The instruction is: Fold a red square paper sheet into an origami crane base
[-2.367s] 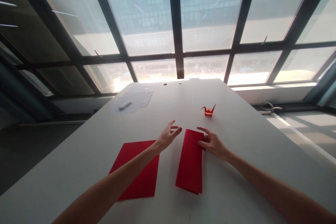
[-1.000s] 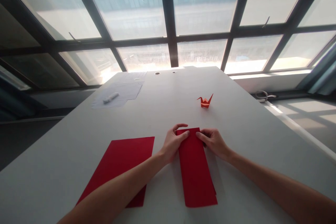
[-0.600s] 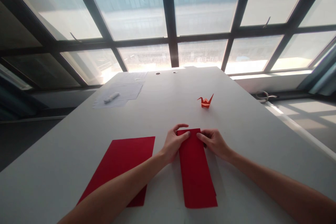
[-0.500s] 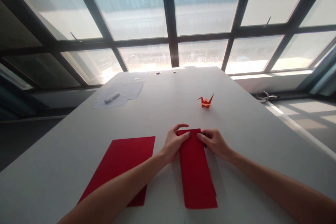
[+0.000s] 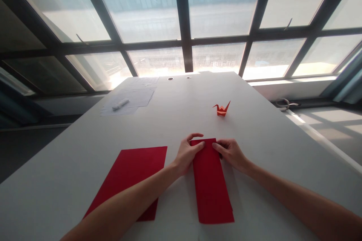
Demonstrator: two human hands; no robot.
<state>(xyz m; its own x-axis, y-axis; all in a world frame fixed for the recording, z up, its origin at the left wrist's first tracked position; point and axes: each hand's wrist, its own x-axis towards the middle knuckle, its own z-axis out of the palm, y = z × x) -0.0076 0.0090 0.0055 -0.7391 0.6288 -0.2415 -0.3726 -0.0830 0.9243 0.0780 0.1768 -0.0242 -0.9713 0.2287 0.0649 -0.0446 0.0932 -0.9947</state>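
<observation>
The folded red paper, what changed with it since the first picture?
The left hand was reaching over without touching; now it holds the far left part of the folded red paper. The paper's near end has swung to the right. The right hand still holds its right edge. The flat red sheet and orange paper crane stayed put.

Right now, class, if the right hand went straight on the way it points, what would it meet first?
The folded red paper, which the right hand is touching. Just past it, the left hand seems to lie in line, though depth is hard to judge.
</observation>
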